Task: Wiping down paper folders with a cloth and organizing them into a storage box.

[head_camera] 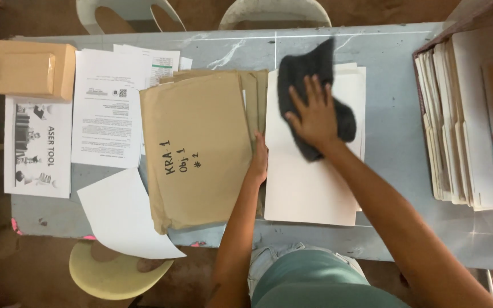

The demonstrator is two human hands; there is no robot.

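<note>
My right hand [314,114] presses a dark grey cloth [302,71] flat onto a cream folder [309,188] lying on the grey table [395,142]. The cloth covers the folder's upper part. My left hand [258,159] rests on the right edge of a stack of brown envelopes [201,148] with handwriting on top, just left of the cream folder, fingers curled against the stack's edge.
Printed white sheets [106,114] and a loose blank sheet [124,214] lie at the left, beside a brown box [32,68] and a booklet [36,148]. A box of upright folders [475,120] stands at the right. Plastic chairs [115,274] sit by the table's edges.
</note>
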